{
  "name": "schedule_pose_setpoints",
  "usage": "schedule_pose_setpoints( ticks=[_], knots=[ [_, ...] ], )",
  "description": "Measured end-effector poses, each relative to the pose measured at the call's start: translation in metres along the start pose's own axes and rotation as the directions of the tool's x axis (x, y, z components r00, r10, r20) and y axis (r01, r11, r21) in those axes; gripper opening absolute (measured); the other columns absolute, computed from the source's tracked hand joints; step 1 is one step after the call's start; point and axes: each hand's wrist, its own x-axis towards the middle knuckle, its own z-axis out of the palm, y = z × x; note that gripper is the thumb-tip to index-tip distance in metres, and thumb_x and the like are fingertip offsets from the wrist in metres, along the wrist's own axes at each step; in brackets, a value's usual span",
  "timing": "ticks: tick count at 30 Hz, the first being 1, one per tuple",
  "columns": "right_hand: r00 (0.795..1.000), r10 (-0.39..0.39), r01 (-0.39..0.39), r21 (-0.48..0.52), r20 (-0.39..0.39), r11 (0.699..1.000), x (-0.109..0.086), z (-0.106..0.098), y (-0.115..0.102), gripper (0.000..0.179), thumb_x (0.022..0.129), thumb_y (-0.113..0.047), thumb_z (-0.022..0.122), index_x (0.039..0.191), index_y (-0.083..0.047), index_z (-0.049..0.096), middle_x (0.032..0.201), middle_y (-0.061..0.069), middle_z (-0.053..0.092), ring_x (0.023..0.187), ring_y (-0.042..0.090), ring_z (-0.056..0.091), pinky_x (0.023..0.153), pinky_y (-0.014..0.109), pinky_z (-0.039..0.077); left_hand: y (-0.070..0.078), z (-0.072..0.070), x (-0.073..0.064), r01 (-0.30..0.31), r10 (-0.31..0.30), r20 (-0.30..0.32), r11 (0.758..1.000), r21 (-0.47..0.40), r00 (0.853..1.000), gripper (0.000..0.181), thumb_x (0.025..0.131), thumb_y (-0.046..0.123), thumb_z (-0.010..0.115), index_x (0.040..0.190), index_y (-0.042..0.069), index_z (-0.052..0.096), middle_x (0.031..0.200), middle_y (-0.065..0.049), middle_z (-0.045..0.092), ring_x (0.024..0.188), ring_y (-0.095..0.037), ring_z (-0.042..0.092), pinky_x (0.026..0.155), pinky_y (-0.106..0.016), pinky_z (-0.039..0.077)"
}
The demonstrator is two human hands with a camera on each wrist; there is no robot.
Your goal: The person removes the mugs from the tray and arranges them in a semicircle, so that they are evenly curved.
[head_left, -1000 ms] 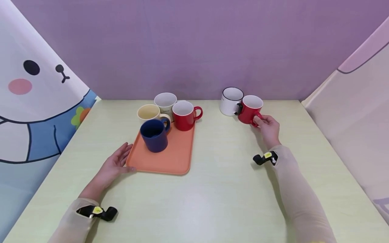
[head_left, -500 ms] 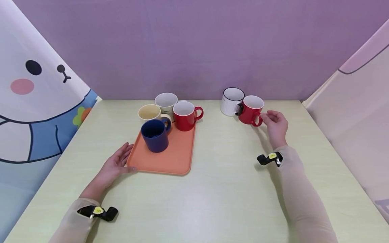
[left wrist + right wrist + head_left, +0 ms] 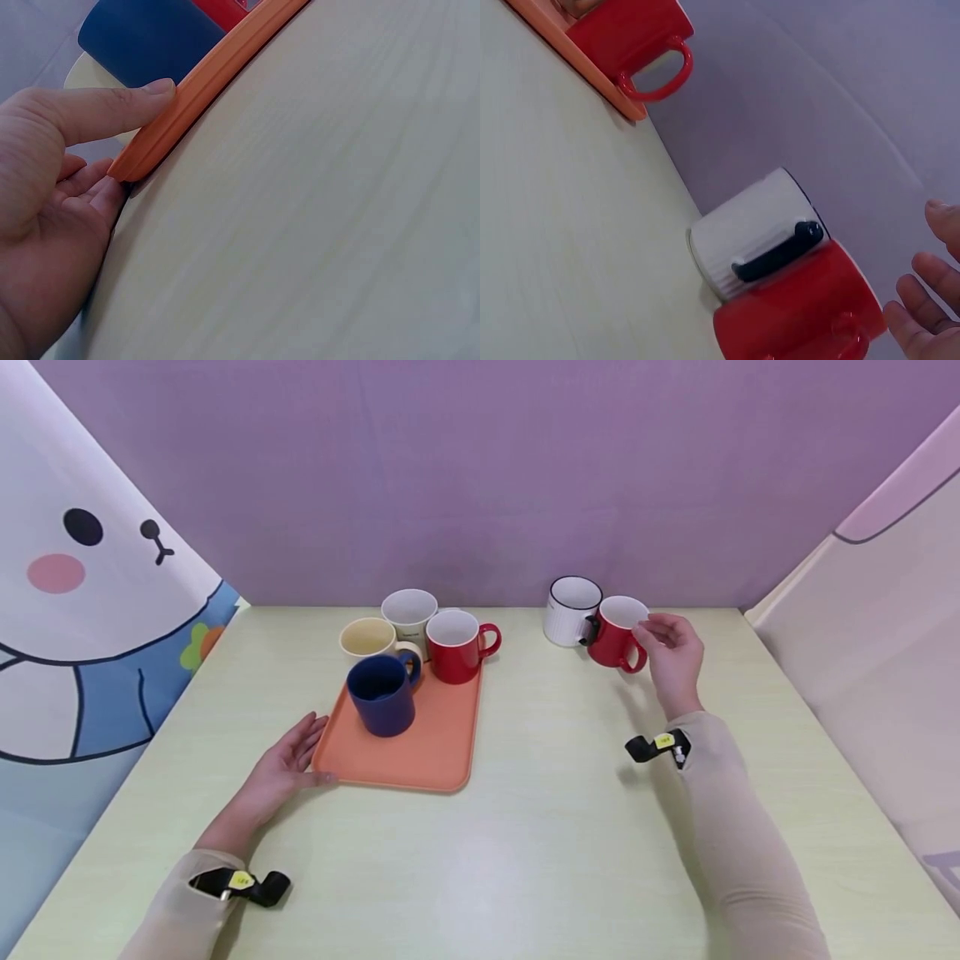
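Note:
My left hand (image 3: pixel 277 772) rests at the near left corner of an orange tray (image 3: pixel 420 764), its thumb straight against the rim and its relaxed fingers along the left side. On the tray stand a blue mug (image 3: pixel 382 702), a red mug (image 3: pixel 453 660) and a cream mug (image 3: pixel 360 643). At the back right, a second red mug (image 3: pixel 611 639) stands upright beside a white mug (image 3: pixel 566 618) with a dark rim and black handle. My right hand (image 3: pixel 675 664) is at the right of this red mug, fingertips near its rim. The right wrist view shows those fingers (image 3: pixel 922 300) spread and holding nothing.
Behind the tray's mugs stands a white mug (image 3: pixel 408 610) with small lettering. A purple backdrop (image 3: pixel 480 485) rises at the table's (image 3: pixel 540 827) back edge. Printed cloth (image 3: pixel 105 635) lines the left side, and a pale cloth (image 3: pixel 862 635) the right.
My right hand has let go of the right-hand red mug's handle, drawn back to the right, then come up and left toward the rim. My left hand stays at the tray.

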Motion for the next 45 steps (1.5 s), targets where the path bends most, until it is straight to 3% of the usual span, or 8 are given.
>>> schedule_pose_setpoints(
  ticks=[6, 13, 18, 24, 30, 38, 41, 45],
  knots=[
    [0.997, -0.002, 0.008, -0.069, 0.081, 0.998, -0.005, 0.018, -0.008, 0.024, 0.09, -0.008, 0.074, 0.113, -0.008, 0.066, 0.102, -0.003, 0.066, 0.096, 0.011, 0.062, 0.089, 0.02, 0.053, 0.0, 0.001, -0.001, 0.004, -0.004, -0.003, 1.0, 0.002, 1.0, 0.107, 0.081, -0.014, 0.071, 0.159, 0.002, -0.002, 0.164, -0.021, 0.011, 0.149, -0.039, 0.013, 0.107, -0.016, 0.035],
    [0.985, -0.056, 0.065, -0.049, 0.163, 0.997, -0.012, 0.045, -0.007, 0.029, 0.087, 0.0, 0.074, 0.112, 0.007, 0.061, 0.094, -0.004, 0.067, 0.086, 0.008, 0.064, 0.083, 0.019, 0.054, 0.001, 0.001, -0.001, 0.009, -0.009, -0.009, 1.0, 0.007, 1.0, 0.107, 0.081, -0.014, 0.071, 0.159, 0.003, -0.002, 0.164, -0.02, 0.011, 0.149, -0.039, 0.013, 0.108, -0.016, 0.035],
    [0.974, -0.065, 0.079, -0.054, 0.216, 0.995, -0.02, 0.065, -0.007, 0.032, 0.087, 0.001, 0.074, 0.114, 0.01, 0.061, 0.097, 0.0, 0.069, 0.088, 0.006, 0.064, 0.081, 0.019, 0.054, 0.001, 0.001, -0.002, 0.009, -0.008, -0.009, 1.0, 0.006, 1.0, 0.107, 0.082, -0.014, 0.071, 0.159, 0.002, -0.002, 0.164, -0.02, 0.011, 0.149, -0.039, 0.013, 0.108, -0.017, 0.035],
    [0.959, -0.039, 0.069, -0.101, 0.28, 0.993, -0.032, 0.087, -0.008, 0.035, 0.088, -0.007, 0.076, 0.119, 0.004, 0.062, 0.111, 0.015, 0.069, 0.099, 0.017, 0.066, 0.09, 0.027, 0.054, 0.0, 0.002, -0.002, 0.005, -0.005, -0.007, 1.0, 0.003, 1.0, 0.107, 0.081, -0.014, 0.071, 0.159, 0.002, -0.002, 0.164, -0.021, 0.011, 0.149, -0.039, 0.013, 0.107, -0.016, 0.035],
    [0.933, -0.064, 0.115, -0.124, 0.353, 0.986, -0.045, 0.11, -0.003, 0.031, 0.09, -0.007, 0.073, 0.118, 0.003, 0.063, 0.113, 0.017, 0.068, 0.102, 0.027, 0.064, 0.093, 0.034, 0.054, 0.003, 0.002, -0.003, 0.011, -0.011, -0.008, 1.0, 0.005, 1.0, 0.107, 0.082, -0.013, 0.071, 0.159, 0.002, -0.001, 0.164, -0.021, 0.011, 0.149, -0.039, 0.013, 0.107, -0.016, 0.035],
    [0.901, -0.061, 0.123, -0.119, 0.429, 0.985, -0.057, 0.138, 0.007, 0.03, 0.09, -0.005, 0.073, 0.116, 0.004, 0.063, 0.11, 0.019, 0.068, 0.102, 0.029, 0.064, 0.094, 0.037, 0.054, 0.002, 0.002, -0.002, 0.003, -0.003, -0.007, 1.0, 0.011, 1.0, 0.106, 0.082, -0.014, 0.07, 0.158, 0.001, -0.002, 0.164, -0.022, 0.011, 0.149, -0.04, 0.013, 0.106, -0.014, 0.036],
    [0.897, -0.058, 0.128, -0.132, 0.439, 0.983, -0.056, 0.146, 0.014, 0.03, 0.089, -0.005, 0.074, 0.116, 0.006, 0.063, 0.11, 0.02, 0.068, 0.101, 0.03, 0.064, 0.093, 0.038, 0.054, 0.001, 0.002, -0.002, 0.001, -0.001, -0.009, 1.0, 0.01, 1.0, 0.106, 0.082, -0.015, 0.07, 0.158, 0.001, -0.002, 0.164, -0.022, 0.011, 0.149, -0.04, 0.013, 0.106, -0.015, 0.035],
    [0.906, -0.055, 0.132, -0.157, 0.42, 0.979, -0.05, 0.154, 0.024, 0.029, 0.089, -0.004, 0.074, 0.114, 0.005, 0.064, 0.107, 0.021, 0.068, 0.1, 0.03, 0.065, 0.092, 0.037, 0.054, 0.0, 0.002, -0.001, -0.001, 0.001, -0.009, 1.0, 0.005, 1.0, 0.106, 0.082, -0.015, 0.07, 0.158, 0.001, -0.002, 0.164, -0.022, 0.01, 0.149, -0.04, 0.013, 0.106, -0.015, 0.035]
  ],
)
